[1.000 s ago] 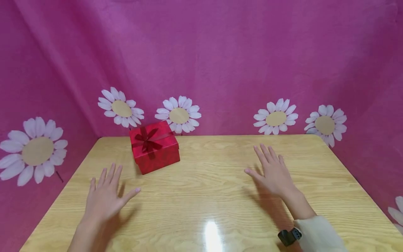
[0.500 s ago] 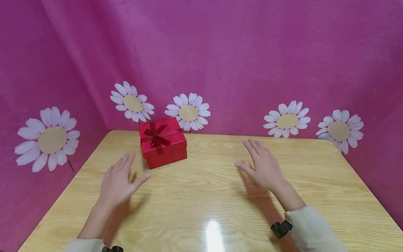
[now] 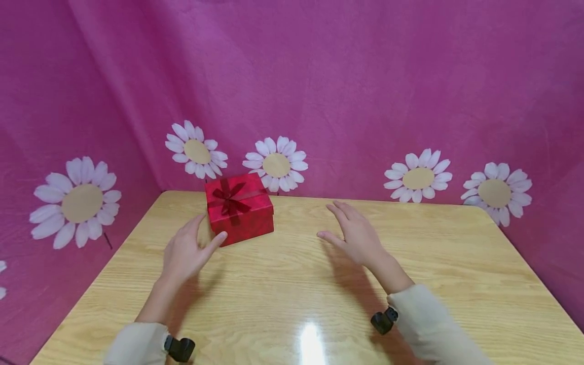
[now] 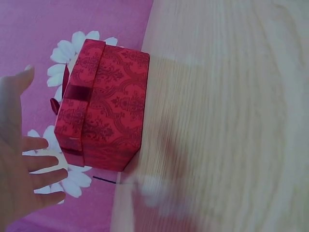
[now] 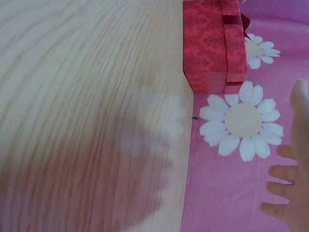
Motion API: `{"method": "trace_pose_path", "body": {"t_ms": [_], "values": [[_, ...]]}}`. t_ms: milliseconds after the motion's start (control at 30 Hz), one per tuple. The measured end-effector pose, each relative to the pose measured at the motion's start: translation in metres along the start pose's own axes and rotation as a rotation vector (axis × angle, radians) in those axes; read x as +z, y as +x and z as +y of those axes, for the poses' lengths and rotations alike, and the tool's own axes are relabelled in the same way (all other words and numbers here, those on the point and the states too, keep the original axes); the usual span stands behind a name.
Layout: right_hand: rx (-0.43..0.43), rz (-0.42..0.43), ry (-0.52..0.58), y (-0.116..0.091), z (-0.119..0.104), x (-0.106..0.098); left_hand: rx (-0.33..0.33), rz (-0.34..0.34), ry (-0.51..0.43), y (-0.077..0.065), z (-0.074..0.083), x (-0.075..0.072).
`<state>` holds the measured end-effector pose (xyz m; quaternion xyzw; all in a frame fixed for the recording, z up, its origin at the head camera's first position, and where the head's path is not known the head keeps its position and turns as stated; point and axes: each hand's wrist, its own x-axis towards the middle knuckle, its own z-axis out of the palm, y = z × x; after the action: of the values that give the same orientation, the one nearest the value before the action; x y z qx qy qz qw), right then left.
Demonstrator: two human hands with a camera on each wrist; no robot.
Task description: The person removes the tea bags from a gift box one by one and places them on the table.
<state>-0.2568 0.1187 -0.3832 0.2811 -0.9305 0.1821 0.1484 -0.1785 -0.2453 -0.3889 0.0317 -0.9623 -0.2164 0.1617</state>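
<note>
A red patterned gift box [image 3: 244, 215] with a lid and a dark red ribbon bow [image 3: 229, 198] stands toward the back left of the wooden table [image 3: 283, 284]. My left hand [image 3: 184, 251] is beside the box's near left corner, fingers spread and thumb out; in the head view its fingertips come right up to the box edge. The left wrist view shows the gift box [image 4: 113, 101] with the hand's fingers stretched out above lid height. Farther right, my right hand [image 3: 358, 235] hovers over the table, palm turned toward the box, fingers extended, holding nothing.
Pink cloth with printed white daisies [image 3: 276, 165] hangs behind the table and along both sides. The box stands close to the table's back edge. Each wrist carries a small black camera [image 3: 180, 349]. A bright light reflection [image 3: 312, 342] lies on the near tabletop.
My left hand has moved forward and right, up to the box. My right hand has moved left toward it. The head view has shifted slightly; the box stands in the same place on the table.
</note>
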Motion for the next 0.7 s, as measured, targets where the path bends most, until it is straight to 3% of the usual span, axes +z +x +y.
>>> {"method": "trace_pose_path", "body": {"t_ms": [267, 500, 700], "values": [[0.025, -0.025, 0.089, 0.017, -0.017, 0.018, -0.143, -0.048, -0.069, 0.009, 0.003, 0.007], [0.127, -0.061, 0.179, 0.039, -0.032, 0.031, -0.248, 0.041, -0.201, 0.019, 0.008, 0.013], [0.196, -0.080, 0.302, 0.058, -0.042, 0.044, -0.300, 0.058, -0.349, 0.033, 0.012, 0.020]]}}
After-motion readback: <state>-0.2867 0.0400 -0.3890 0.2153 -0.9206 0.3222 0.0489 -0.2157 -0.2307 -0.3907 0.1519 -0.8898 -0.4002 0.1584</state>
